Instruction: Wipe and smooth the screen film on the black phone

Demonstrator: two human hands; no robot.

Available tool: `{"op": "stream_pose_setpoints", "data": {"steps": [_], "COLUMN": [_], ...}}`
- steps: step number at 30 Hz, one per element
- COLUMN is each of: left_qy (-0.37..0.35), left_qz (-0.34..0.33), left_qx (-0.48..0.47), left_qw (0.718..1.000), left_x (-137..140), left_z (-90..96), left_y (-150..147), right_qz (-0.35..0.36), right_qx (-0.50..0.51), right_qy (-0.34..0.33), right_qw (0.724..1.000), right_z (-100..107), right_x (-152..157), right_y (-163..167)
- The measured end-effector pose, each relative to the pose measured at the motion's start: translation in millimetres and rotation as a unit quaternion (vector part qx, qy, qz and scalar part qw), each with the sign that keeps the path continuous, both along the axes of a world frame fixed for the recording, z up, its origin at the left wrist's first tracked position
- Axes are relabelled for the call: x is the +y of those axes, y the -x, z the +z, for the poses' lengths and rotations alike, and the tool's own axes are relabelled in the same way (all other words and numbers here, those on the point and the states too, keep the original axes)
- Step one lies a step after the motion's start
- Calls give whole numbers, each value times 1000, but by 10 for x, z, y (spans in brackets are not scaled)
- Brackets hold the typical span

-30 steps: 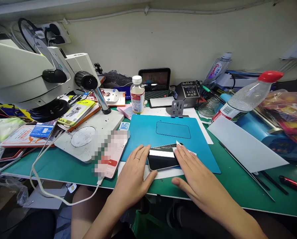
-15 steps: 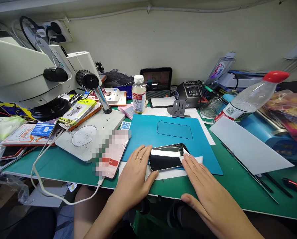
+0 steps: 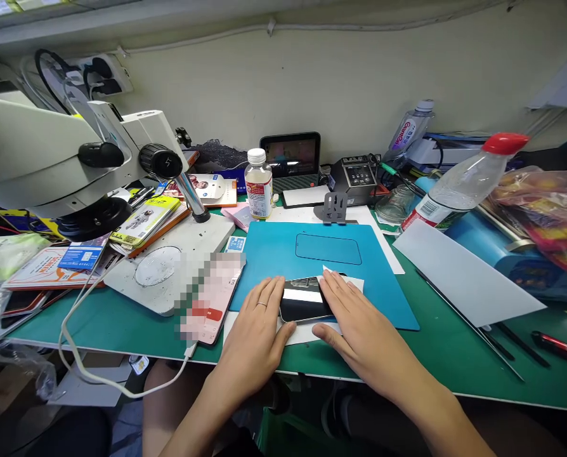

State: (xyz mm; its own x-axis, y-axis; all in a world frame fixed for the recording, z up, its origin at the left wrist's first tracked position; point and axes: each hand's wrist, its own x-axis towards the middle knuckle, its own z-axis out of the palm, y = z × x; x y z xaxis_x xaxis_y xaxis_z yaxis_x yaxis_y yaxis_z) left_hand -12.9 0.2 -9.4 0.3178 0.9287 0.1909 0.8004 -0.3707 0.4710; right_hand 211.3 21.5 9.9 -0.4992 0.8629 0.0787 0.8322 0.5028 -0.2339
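Note:
A black-screened smartphone [image 3: 302, 311] lies near the front edge of the blue mat [image 3: 264, 244]. Its screen mirrors a white strip. My left hand [image 3: 255, 327] grips the phone's left end, the fingers along the side and the thumb at the near corner. Flat over the right half of the phone, my right hand [image 3: 366, 327] presses a white cloth [image 3: 357, 283] against the screen. Most of that cloth is hidden under the fingers. White paper [image 3: 300, 335] shows beneath the phone. A printed phone outline [image 3: 328, 249] is on the mat behind it.
A pink-screened phone [image 3: 217, 292] with a white charging cable [image 3: 136, 392] is at left, beside the microscope base [image 3: 188, 254]. Behind the mat stand a small bottle [image 3: 259, 184] and a grey stand [image 3: 335, 208]. At right are a white card [image 3: 469, 273], tweezers [image 3: 469, 324] and a red-capped bottle [image 3: 464, 184].
My right hand has slid left across the phone with the white cloth, and its thumb has come in near the front edge. My left hand stays at the left end. The view shifted slightly.

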Motion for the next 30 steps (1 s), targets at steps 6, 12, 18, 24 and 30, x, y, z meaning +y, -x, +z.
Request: {"op": "stream_pose_setpoints", "data": {"steps": [6,12,18,24,30], "left_qy": [-11,-13,-4,-9,-20], "left_qz": [-5,7,8,8,9], "left_qx": [-1,-6,-6,-4,1], "left_qw": [1000,1000,1000,1000,1000], "left_x": [-2,-2,2,5,2], "left_z": [5,15,6,7,5], "left_y": [-9,-23,-18,-18,-22], "right_qz": [17,17,1,-8,6], "right_qx": [-23,-26,-8,-7,-23], "right_qy": [-57,-58,1,-1,-38], "right_qw": [998,998,1000,1000,999], "right_z": [-55,-45,21,7,-49], "right_x": [-303,-342,-23,-75,-354], "right_y": [-116,-127,100,104,-48]}}
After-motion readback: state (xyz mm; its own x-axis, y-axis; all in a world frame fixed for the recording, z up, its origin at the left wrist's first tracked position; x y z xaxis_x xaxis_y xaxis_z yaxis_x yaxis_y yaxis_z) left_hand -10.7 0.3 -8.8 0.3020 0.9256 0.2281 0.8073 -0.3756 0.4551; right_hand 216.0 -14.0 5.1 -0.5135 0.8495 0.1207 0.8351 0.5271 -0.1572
